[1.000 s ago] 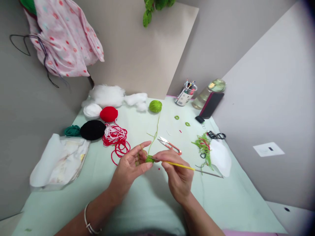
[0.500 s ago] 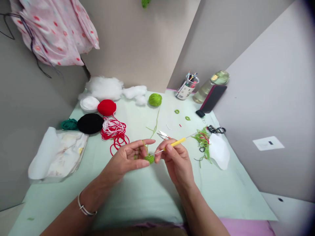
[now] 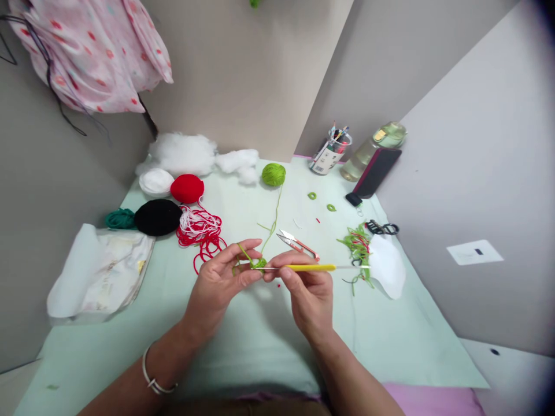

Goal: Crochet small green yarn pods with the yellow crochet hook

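Observation:
My left hand (image 3: 221,280) pinches a small green crochet piece (image 3: 259,264), with green yarn looped over its raised index finger. A yellow-handled crochet hook (image 3: 310,267) lies nearly level in my right hand (image 3: 310,294), which is closed around its grip. The hook's metal tip reaches the crochet piece; whether it is inside a stitch I cannot tell. From the piece a strand runs up to the green yarn ball (image 3: 273,174) at the back. Just beyond my right hand lie orange-handled thread snips (image 3: 298,244).
At left are a red yarn ball (image 3: 187,189), a black yarn ball (image 3: 158,217), tangled red and white yarn (image 3: 202,231), white stuffing (image 3: 182,155) and a plastic packet (image 3: 108,271). At right are yarn scraps (image 3: 358,245), a pen cup (image 3: 330,151), a bottle (image 3: 368,153) and a phone (image 3: 376,172).
The hook has swung from a slant to nearly level. The crochet piece has risen slightly and turned in my left hand. More of the snips shows, and a small red bit is visible below my right hand.

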The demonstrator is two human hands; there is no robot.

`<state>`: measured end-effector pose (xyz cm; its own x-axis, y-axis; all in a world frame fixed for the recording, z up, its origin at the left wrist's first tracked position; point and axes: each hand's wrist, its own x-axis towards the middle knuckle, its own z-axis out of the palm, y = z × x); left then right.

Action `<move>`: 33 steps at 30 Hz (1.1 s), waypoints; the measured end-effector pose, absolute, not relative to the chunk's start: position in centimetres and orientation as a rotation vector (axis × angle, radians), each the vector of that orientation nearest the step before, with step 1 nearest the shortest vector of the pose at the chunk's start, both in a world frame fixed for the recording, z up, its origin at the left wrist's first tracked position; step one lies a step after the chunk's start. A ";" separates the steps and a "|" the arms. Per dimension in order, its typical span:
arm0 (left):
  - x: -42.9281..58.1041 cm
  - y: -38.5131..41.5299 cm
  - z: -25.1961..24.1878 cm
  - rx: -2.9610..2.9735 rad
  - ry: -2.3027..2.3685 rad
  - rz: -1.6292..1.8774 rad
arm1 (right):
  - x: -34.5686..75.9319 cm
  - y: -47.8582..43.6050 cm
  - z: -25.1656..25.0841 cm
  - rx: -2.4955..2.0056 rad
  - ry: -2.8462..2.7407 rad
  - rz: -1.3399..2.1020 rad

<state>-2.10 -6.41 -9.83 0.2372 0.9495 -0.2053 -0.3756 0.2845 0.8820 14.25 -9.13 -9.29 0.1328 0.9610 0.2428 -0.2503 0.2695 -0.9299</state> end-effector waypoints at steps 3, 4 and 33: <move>-2.3 -6.3 -9.9 0.805 0.883 1.041 | 14.7 -9.0 -9.1 -0.822 -1.155 1.102; -2.3 -6.3 -9.9 0.799 0.875 1.026 | 14.8 -9.0 -9.0 -0.821 -1.210 1.065; -2.6 -5.9 -8.6 0.583 0.627 0.791 | 16.2 -8.8 -8.6 -0.935 -1.154 0.944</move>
